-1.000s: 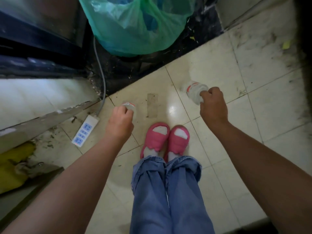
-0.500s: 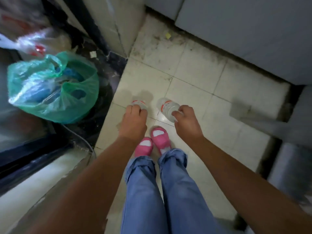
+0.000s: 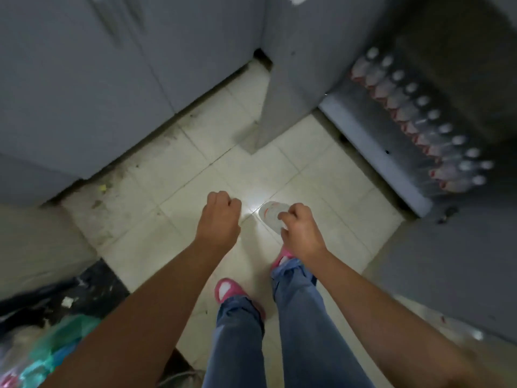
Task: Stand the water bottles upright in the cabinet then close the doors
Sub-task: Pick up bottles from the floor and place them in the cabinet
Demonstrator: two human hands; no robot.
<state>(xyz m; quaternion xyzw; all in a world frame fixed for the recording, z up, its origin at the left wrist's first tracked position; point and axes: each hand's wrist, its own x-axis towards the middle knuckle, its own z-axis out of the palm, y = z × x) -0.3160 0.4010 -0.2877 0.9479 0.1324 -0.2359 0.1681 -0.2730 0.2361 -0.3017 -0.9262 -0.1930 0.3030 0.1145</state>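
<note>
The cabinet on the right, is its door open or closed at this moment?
Open. The cabinet shows a row of upright bottles inside, and its grey door stands swung out over the floor tiles.

The room is dim and flat grey, the only strong light a white glare on the floor tiles (image 3: 251,204) between the two hands, bleaching the bottle (image 3: 270,215) held there. The cabinet (image 3: 436,79) interior sinks into deep shadow, its row of bottles (image 3: 419,119) soft and smeared. Motion blur streaks the bags (image 3: 42,351) at lower left, and the wide lens bends the grey panels toward the edges.
</note>
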